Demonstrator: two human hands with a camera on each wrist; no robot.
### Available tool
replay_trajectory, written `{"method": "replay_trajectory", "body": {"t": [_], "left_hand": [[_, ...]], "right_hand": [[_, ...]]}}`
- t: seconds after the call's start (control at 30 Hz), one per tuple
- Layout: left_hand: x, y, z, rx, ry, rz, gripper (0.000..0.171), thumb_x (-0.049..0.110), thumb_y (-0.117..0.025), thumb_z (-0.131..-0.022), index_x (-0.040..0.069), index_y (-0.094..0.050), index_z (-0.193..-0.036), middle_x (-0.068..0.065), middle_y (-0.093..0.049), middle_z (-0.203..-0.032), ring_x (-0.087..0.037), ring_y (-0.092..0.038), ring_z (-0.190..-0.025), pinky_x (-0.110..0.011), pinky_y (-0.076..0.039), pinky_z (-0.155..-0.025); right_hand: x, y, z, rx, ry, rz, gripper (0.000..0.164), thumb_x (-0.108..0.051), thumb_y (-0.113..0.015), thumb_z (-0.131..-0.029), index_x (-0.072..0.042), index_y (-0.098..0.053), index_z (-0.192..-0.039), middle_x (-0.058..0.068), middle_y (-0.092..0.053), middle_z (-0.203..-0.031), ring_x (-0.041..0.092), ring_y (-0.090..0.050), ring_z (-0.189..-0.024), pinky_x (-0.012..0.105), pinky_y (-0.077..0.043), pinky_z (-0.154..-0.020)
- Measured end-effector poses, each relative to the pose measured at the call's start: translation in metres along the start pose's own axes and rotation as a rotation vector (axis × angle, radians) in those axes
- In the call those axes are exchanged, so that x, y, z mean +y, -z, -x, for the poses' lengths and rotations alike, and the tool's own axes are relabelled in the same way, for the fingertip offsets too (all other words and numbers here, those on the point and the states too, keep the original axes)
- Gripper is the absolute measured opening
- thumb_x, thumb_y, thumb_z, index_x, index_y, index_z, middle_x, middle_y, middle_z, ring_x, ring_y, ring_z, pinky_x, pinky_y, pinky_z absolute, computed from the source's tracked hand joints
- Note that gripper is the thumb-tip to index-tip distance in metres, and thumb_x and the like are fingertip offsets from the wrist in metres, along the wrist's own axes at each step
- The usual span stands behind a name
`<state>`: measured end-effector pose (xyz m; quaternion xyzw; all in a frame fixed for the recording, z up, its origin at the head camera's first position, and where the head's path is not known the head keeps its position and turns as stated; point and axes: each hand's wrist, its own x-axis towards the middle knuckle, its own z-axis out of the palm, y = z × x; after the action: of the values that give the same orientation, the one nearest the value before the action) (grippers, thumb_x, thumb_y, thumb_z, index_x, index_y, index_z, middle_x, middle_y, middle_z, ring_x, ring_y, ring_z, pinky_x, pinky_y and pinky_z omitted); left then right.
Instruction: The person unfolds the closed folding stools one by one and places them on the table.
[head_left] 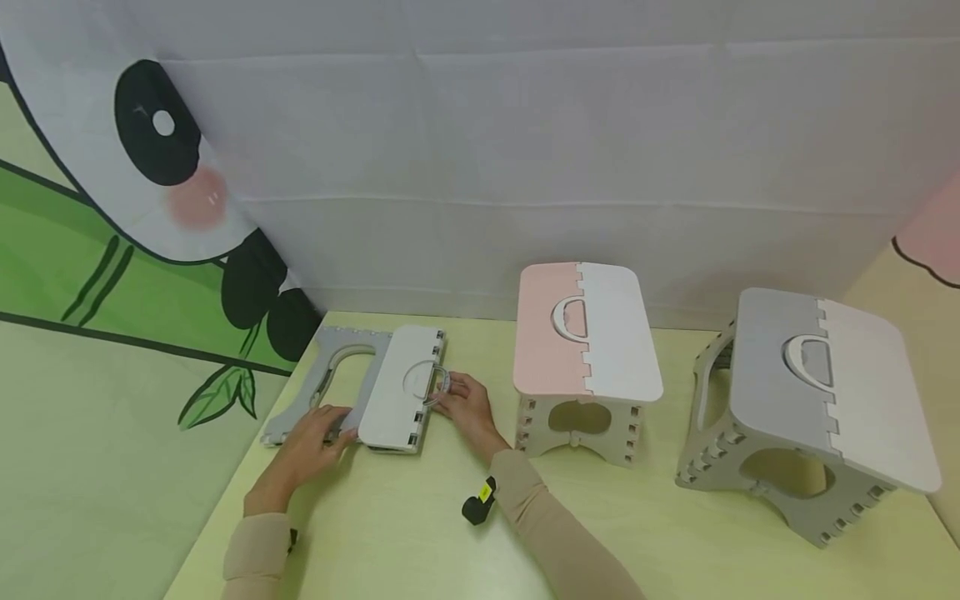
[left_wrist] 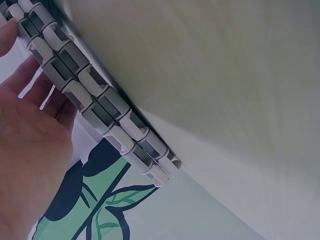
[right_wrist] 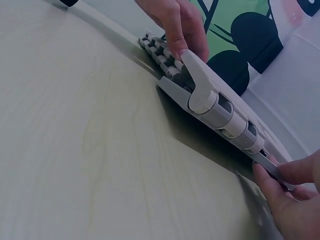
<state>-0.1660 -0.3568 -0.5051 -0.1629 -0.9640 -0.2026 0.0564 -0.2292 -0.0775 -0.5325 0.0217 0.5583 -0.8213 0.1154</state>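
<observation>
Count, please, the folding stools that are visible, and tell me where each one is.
3, seen in the head view: the collapsed gray-and-white folding stool at left, the pink-and-white folding stool standing open near the middle, and the open gray-and-white folding stool at right.

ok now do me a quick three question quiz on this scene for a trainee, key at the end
1. How many unfolded stools stand on the table?
2. True or false: the left hand touches the folded stool.
3. Which hand is nearer the pink-and-white stool: A) the left hand, or B) the right hand?

Key:
1. Two: the pink-and-white stool and the grey-and-white stool.
2. True.
3. B.
</observation>
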Motion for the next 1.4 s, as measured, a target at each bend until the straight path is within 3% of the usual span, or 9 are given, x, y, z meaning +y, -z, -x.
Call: {"method": "replay_trajectory", "body": {"t": [0.4,0.77,1.2,1.4], "left_hand": [[-0.001,-0.003,0.006,0.034,-0.029,-0.010,0.036,0.016,-0.074,-0.094,-0.006,-0.066,-0.121,-0.020,-0.068,-0.115,-0.044,-0.062,-0.110,-0.061,-0.048,-0.095],[0.007,-0.002,0.013,0.039,-0.037,0.010,0.037,0.015,-0.075,-0.094,-0.006,-0.066,-0.122,-0.020,-0.067,-0.117,-0.043,-0.062,-0.110,-0.061,-0.049,-0.095],[0.015,0.005,0.018,-0.062,0.015,0.049,0.054,0.029,-0.076,-0.095,-0.005,-0.062,-0.134,-0.025,-0.065,-0.126,-0.048,-0.058,-0.119,-0.064,-0.046,-0.100],[0.018,0.003,0.018,-0.019,-0.069,0.057,0.053,0.021,-0.084,-0.087,-0.007,-0.065,-0.129,-0.016,-0.069,-0.114,-0.038,-0.064,-0.106,-0.056,-0.053,-0.089]], "right_hand": [[0.001,0.002,0.007,-0.022,0.003,0.011,0.049,0.015,-0.060,-0.094,0.012,-0.048,-0.141,0.031,-0.062,-0.125,0.041,-0.068,-0.109,0.034,-0.060,-0.090],[-0.003,0.006,0.014,-0.037,0.023,0.038,0.050,0.012,-0.061,-0.095,0.011,-0.047,-0.143,0.030,-0.062,-0.127,0.040,-0.068,-0.111,0.037,-0.059,-0.093],[-0.011,0.006,0.017,-0.030,0.024,0.067,0.051,0.011,-0.059,-0.097,0.011,-0.045,-0.146,0.031,-0.061,-0.127,0.041,-0.066,-0.113,0.039,-0.058,-0.095],[-0.011,0.008,0.017,-0.028,0.026,0.084,0.051,0.011,-0.058,-0.097,0.011,-0.045,-0.146,0.032,-0.060,-0.127,0.041,-0.067,-0.112,0.036,-0.059,-0.093]]}}
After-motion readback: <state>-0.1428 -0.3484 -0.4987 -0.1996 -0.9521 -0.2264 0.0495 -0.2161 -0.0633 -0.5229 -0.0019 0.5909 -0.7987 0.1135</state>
